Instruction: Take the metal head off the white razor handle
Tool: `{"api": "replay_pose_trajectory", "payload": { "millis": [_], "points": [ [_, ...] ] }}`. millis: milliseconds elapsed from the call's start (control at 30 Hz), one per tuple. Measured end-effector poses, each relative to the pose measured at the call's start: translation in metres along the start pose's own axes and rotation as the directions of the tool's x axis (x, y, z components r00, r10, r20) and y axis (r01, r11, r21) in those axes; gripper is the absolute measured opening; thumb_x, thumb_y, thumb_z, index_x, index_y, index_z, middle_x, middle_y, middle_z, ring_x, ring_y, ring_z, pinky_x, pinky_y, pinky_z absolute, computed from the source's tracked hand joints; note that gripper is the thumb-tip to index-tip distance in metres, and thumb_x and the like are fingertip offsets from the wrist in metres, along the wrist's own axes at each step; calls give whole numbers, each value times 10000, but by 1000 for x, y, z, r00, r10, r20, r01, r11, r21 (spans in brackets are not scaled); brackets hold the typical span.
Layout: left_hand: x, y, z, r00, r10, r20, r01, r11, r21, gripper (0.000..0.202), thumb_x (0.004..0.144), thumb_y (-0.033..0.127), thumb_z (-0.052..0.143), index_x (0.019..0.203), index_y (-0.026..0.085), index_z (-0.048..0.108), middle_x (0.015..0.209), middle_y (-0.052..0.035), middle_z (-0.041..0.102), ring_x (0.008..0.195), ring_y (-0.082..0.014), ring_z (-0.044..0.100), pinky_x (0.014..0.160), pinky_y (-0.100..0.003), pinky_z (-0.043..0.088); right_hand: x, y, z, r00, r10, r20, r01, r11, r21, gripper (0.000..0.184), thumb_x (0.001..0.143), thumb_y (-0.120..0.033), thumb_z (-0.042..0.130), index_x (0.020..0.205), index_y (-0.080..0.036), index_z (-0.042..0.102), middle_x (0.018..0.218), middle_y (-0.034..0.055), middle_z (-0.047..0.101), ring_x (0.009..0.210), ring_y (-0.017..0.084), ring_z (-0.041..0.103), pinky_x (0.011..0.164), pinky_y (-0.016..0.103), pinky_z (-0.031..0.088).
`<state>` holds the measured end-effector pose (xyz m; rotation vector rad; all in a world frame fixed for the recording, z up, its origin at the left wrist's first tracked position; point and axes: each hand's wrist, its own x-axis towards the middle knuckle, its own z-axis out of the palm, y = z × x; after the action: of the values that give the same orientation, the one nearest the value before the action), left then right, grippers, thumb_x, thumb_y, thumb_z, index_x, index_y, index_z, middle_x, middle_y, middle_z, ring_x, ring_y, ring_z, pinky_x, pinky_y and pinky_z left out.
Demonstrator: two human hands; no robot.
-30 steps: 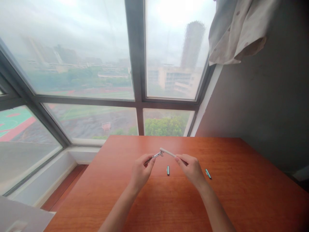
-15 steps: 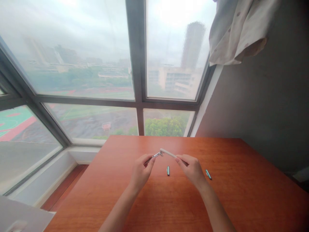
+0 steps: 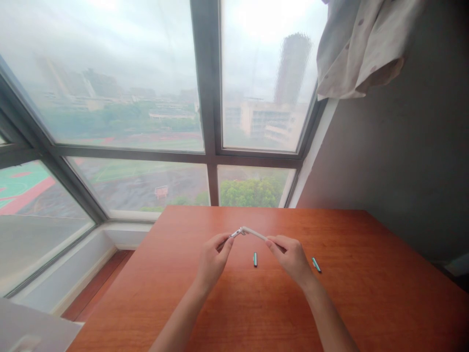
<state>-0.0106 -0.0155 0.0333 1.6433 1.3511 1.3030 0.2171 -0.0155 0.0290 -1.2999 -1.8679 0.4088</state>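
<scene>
Above the reddish-brown wooden table (image 3: 366,293), my right hand (image 3: 291,256) pinches a slim white pen barrel (image 3: 254,233). My left hand (image 3: 214,259) pinches a small metal-tipped pen part (image 3: 236,233). The tip of that part meets the open end of the barrel between my hands. Two short teal pieces lie on the table: one teal piece (image 3: 255,259) just below and between my hands, and another teal piece (image 3: 316,264) to the right of my right hand.
A large window with dark frames (image 3: 208,146) rises behind the table's far edge. A grey wall (image 3: 403,146) runs along the right side, with pale cloth (image 3: 359,44) hanging at its top. A white windowsill (image 3: 73,274) lies left of the table.
My left hand has brought the metal-tipped part slightly up and into the end of the white barrel. The teal pieces have not moved.
</scene>
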Motion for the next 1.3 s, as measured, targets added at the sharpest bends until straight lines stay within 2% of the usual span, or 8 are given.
{"api": "replay_pose_trajectory", "payload": {
  "millis": [133, 300, 400, 533, 800, 1000, 1300],
  "points": [
    [1, 3, -1, 999, -44, -14, 44, 999, -10, 295, 814, 393, 555, 892, 161, 719, 805, -53, 716, 727, -202, 636, 604, -242, 476, 0, -3, -2, 1000, 14, 12, -14, 999, 39, 329, 895, -389, 474, 848, -188, 731, 668, 35, 666, 593, 157, 571, 537, 232, 387],
    [0, 8, -1, 997, -63, 33, 65, 996, -57, 303, 807, 394, 566, 882, 146, 724, 797, -52, 703, 711, -192, 610, 594, -231, 446, 0, -2, 0, 1000, 22, 1, -22, 999, 45, 321, 895, -375, 479, 850, -180, 730, 684, 37, 670, 605, 159, 572, 549, 232, 396],
    [-1, 11, 0, 995, -65, 73, 71, 993, -91, 321, 809, 390, 566, 936, 142, 725, 785, -51, 693, 702, -183, 587, 598, -229, 428, 0, 1, 2, 999, 24, -23, -23, 998, 51, 310, 892, -372, 488, 873, -177, 729, 711, 44, 679, 620, 162, 581, 566, 234, 405],
    [-1, 11, 0, 994, -84, 75, 92, 989, -117, 341, 807, 407, 561, 946, 142, 725, 744, -46, 663, 673, -171, 547, 586, -228, 399, 0, 3, 5, 998, 32, -51, -28, 997, 72, 301, 891, -369, 491, 891, -182, 727, 761, 52, 693, 659, 170, 600, 593, 237, 420],
    [1, 4, 0, 992, -122, 40, 126, 985, -119, 370, 790, 472, 555, 815, 138, 712, 600, -2, 508, 603, -144, 455, 542, -218, 351, 0, -2, 7, 1000, 16, -16, -15, 995, 96, 307, 892, -368, 485, 889, -178, 726, 730, 48, 680, 640, 166, 583, 574, 235, 406],
    [2, 3, -1, 990, -137, 19, 139, 982, -127, 404, 771, 503, 560, 833, 138, 722, 596, -5, 503, 586, -143, 452, 521, -219, 348, -1, -4, 4, 999, 34, 6, -35, 989, 141, 321, 888, -385, 485, 852, -172, 723, 663, 30, 633, 596, 152, 536, 541, 229, 376],
    [2, 4, -3, 988, -138, 67, 148, 974, -173, 381, 774, 490, 566, 835, 145, 715, 619, -6, 497, 618, -146, 451, 556, -226, 357, 0, -4, 3, 999, 42, 13, -43, 986, 160, 381, 890, -429, 467, 782, -152, 705, 603, 18, 566, 557, 139, 478, 517, 229, 342]
  ]
}}
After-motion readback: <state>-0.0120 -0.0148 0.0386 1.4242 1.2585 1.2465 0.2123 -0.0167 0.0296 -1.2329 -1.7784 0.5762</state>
